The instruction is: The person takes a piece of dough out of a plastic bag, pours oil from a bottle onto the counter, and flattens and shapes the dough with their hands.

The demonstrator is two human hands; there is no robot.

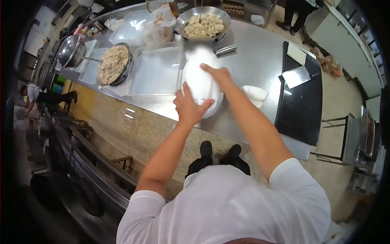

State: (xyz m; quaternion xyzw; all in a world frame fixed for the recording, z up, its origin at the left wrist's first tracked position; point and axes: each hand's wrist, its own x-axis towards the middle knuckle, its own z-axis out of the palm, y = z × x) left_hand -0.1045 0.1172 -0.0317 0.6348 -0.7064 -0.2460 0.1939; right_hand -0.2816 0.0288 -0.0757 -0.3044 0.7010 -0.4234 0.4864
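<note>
A bulging white bag (199,83) lies over the steel table in front of me; what fills it does not show. My left hand (189,103) grips its near end, with the thumb across the lower side and the fingers along the left side. On its upper right side rests my right hand (218,76), gripping it. The far end of the bag is blurred. A shallow, clear plastic tray (156,71) sits just left of it. To the right lies a folded white cloth or dough piece (255,94); I cannot tell which.
A bowl of dumplings (204,25) stands at the back and a pan of pale filling (113,64) at left, beside a metal bowl (72,51). On the black board (300,101) at right lie a cleaver (296,77) and a white slab (296,53). Other people stand at far left and back right.
</note>
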